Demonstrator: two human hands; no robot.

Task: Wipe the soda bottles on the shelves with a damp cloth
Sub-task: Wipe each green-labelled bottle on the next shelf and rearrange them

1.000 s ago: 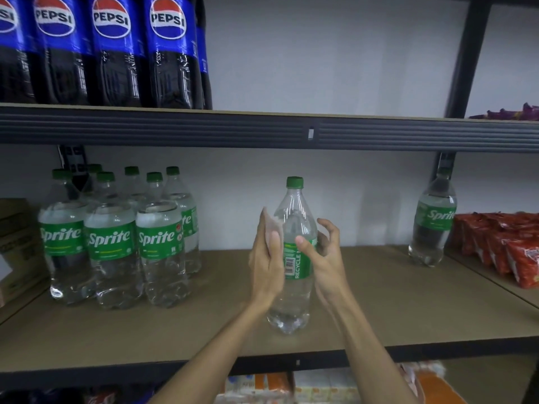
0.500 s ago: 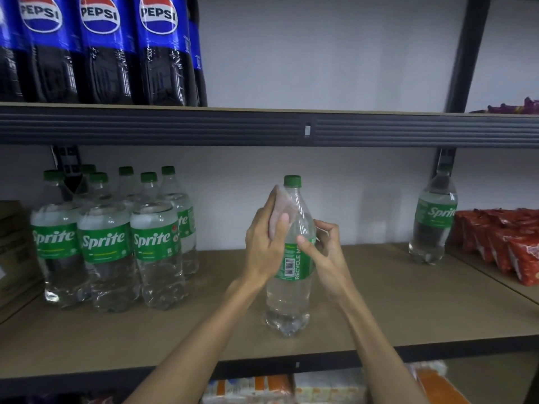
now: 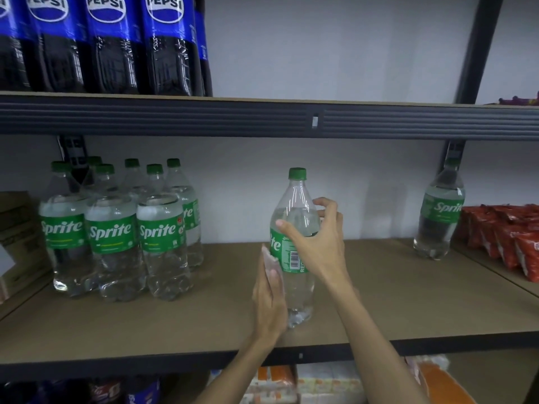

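Soda bottle [image 3: 287, 258] first: it stands upright on the shelf [image 3: 408, 301], close to the front edge and about midway along it, with both hands on it. The right hand [image 3: 319, 243] is wrapped round it at the top of the green label, thumb across the front and fingers curled to the far side, grasping and steadying it. The left hand [image 3: 269, 298] lies flat against the lower left side with straight fingers, pressing a pale cloth [image 3: 269, 259] to the plastic; only the cloth's top edge shows above the fingertips. The step in hand looks like wiping the body below the label. To do it well, I judge, the right hand should turn the bottle a little at a time while the left runs the cloth up and down, so the hidden back is covered too; the foot and the neck under the cap need their own pass. The grip should be firm, since damp plastic slips and the front edge is near. Further out, a cluster of bottles [image 3: 116, 234] stands toward the left end and a single bottle [image 3: 440, 211] near the back right corner, beside red snack packets [image 3: 507, 237]; dark cola bottles [image 3: 110, 53] line the upper shelf [image 3: 204, 118].
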